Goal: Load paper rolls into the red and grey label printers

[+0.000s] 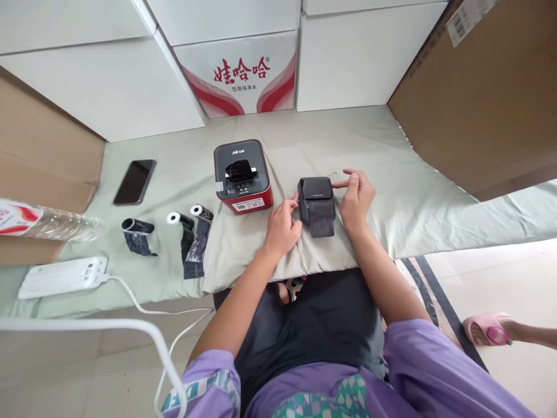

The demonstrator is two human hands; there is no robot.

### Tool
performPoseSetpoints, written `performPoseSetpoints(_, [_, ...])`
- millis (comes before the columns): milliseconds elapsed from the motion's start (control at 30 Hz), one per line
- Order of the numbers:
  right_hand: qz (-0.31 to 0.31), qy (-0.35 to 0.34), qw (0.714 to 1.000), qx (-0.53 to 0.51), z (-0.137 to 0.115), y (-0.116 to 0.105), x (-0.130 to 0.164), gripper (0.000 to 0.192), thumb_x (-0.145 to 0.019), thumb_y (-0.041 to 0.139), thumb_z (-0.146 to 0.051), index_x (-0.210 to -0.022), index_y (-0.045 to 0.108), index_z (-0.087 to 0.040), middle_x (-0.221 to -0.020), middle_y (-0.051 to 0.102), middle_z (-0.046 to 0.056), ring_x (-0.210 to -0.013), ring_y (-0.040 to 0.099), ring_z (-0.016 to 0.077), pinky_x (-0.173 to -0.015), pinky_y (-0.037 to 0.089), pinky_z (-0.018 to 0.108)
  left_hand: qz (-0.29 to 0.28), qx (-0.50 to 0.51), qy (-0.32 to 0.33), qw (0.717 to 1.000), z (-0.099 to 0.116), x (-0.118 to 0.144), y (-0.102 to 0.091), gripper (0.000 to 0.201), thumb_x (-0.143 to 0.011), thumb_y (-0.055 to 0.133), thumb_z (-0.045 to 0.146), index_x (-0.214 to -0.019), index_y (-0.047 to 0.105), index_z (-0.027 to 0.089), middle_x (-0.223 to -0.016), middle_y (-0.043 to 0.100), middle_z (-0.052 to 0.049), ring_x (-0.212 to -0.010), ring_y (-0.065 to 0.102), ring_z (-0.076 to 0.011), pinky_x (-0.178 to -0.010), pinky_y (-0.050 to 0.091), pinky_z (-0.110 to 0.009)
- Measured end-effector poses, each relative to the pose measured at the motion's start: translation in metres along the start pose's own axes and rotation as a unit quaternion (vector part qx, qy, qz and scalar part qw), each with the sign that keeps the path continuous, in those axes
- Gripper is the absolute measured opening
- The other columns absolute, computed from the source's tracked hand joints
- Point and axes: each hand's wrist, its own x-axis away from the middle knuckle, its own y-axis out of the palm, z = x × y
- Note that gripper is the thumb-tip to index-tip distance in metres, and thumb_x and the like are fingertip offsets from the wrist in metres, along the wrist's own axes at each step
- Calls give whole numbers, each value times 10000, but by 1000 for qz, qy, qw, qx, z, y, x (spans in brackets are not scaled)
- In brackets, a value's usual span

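Observation:
A small black portable printer [316, 190] stands on the cloth, a dark strip of printed paper [322, 223] hanging from its front. My left hand [284, 227] is partly curled, with its fingertips against the printer's left side. On the opposite side, my right hand [357, 200] has its fingers apart and the outstretched index finger touching the casing. Left of them sits a bigger red-and-black printer [250, 200] with a black strip coming out of its top slot. Dark paper rolls [204, 212], partly unwound, lie farther left.
A phone [134, 182], a plastic bottle [56, 223] and a white power bank [63, 277] with a cable lie at left on the pale green cloth [348, 133]. White cartons [248, 75] line the back. Brown cardboard [487, 98] stands at right. Another person's foot [483, 334] shows at lower right.

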Motion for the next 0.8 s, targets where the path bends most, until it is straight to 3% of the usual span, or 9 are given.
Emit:
performPoseSetpoints(133, [-6,-20,999,-45,0,0,-2,700,-1099,187,-570,-1280,717,-149,-1096,810,168,-1184,722,311,-1054,541,491,8,22,3,1000,-2,0,-1,379,-792,488,38,-1094,415,255,-1577,611,-156,-1454,596,-292,-1191,444,-518])
performPoseSetpoints(300, [-137,1,987,-83,-3,5,-10,670,-1103,187,-528,-1547,553,-184,-1441,713,172,-1369,666,289,-1076,550,491,3,40,-8,999,0,-1,-3,374,-794,485,25,-1069,405,265,-1573,618,-143,-1438,613,-283,-1184,456,-507])
performPoseSetpoints(433, [-187,-23,977,-96,-3,9,-18,554,-1066,327,-406,-1500,611,-209,-1596,615,125,-1487,570,256,-1148,513,462,10,46,-7,999,1,-1,-3,372,-795,489,15,-1061,408,262,-1575,615,-151,-1412,632,-284,-1182,458,-495])
performPoseSetpoints(633, [-189,-83,977,58,-10,-8,-29,334,-957,541,-290,-1112,835,-252,-1555,642,108,-1466,514,342,-1184,451,588,11,55,-17,998,2,-2,-4,363,-803,491,10,-1042,393,265,-1572,617,-157,-1430,618,-288,-1188,443,-509])
performPoseSetpoints(700, [-232,-101,960,121,-18,-13,-36,296,-930,606,-273,-1069,863,-226,-1586,604,128,-1474,472,384,-1211,414,594,10,59,-24,998,3,-2,-4,363,-811,486,6,-1045,398,269,-1571,620,-146,-1449,605,-274,-1200,439,-505])
performPoseSetpoints(800, [-333,-108,910,225,-33,-15,-47,351,-917,660,-253,-1203,859,-204,-1639,534,156,-1469,425,445,-1178,434,588,8,61,-39,997,1,-3,-3,357,-818,500,9,-1051,419,267,-1589,601,-154,-1469,590,-269,-1221,436,-503])
